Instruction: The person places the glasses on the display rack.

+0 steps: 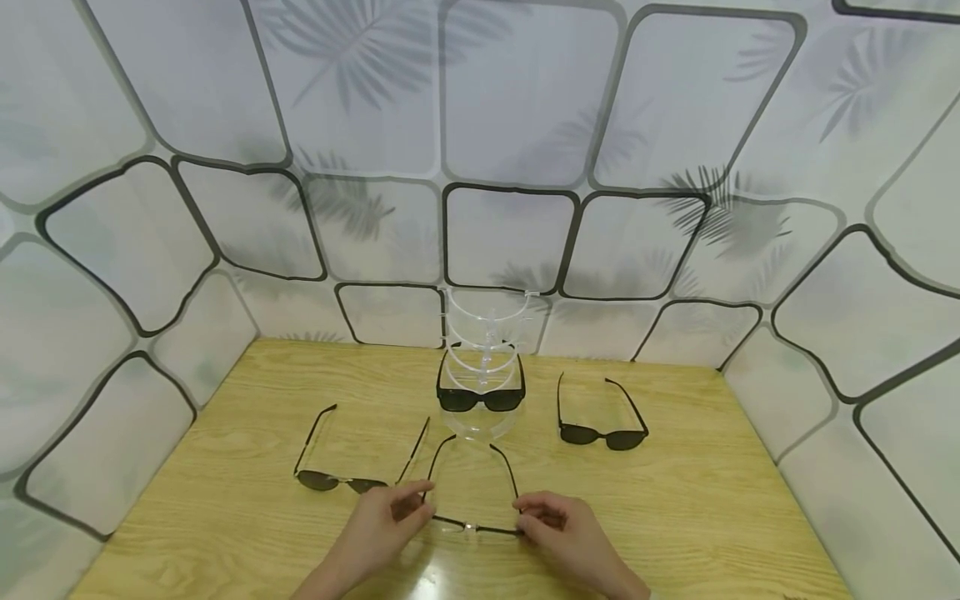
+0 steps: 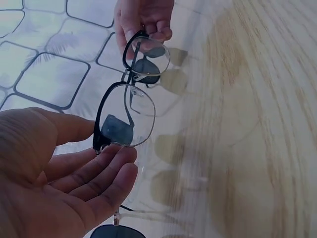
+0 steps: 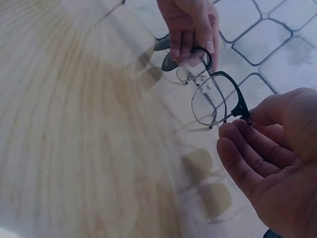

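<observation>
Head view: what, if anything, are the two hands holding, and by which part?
The clear-lensed glasses: the left hand and right hand pinch the frame's outer front corners, one on each side, near the hinges.

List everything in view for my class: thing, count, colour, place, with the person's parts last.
Table: one, yellowish wood-grain, below
Backdrop: one, pale with dark outlines and leaf prints, behind the table
Display stand: one, clear, back centre
Stand sunglasses: one pair, black, on the stand
Right sunglasses: one pair, black, table's right
Left sunglasses: one pair, dark lenses, table's left
Clear-lens glasses: one pair, black upper rims, front centre
Left hand: one, bare, fingers pinching the glasses' left end
Right hand: one, bare, fingers pinching the right end
</observation>
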`<state>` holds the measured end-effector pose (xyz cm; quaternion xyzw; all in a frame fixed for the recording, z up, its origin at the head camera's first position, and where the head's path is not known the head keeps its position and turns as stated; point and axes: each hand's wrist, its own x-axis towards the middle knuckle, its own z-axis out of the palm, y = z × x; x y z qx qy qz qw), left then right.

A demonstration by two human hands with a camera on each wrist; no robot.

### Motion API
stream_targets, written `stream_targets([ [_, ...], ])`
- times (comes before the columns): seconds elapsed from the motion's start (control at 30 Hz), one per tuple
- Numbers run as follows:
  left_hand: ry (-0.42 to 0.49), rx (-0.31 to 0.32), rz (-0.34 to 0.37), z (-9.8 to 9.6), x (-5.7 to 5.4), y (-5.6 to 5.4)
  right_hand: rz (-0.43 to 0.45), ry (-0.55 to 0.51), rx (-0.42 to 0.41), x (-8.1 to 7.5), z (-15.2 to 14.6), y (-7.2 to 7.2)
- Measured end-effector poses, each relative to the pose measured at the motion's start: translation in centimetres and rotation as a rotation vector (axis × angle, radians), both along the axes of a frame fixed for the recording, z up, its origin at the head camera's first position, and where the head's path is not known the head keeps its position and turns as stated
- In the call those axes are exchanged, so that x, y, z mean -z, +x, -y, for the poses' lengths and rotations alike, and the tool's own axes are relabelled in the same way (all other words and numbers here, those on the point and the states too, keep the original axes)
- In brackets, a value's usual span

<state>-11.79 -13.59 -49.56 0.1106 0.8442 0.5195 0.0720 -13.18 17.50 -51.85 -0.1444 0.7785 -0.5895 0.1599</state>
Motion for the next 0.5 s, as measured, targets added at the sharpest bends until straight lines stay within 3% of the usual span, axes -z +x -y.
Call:
stream_targets([
  [0.2,0.056,-0.089,0.025,-0.5,-1.0,0.1,-0.043,-0.052,0.057,-1.4,0.0,-0.6],
  [0.5,0.116,-0.215,-0.027,-1.6,-2.4,-0.1,-0.162,-0.097,0.141,-2.8,0.4,-1.7],
])
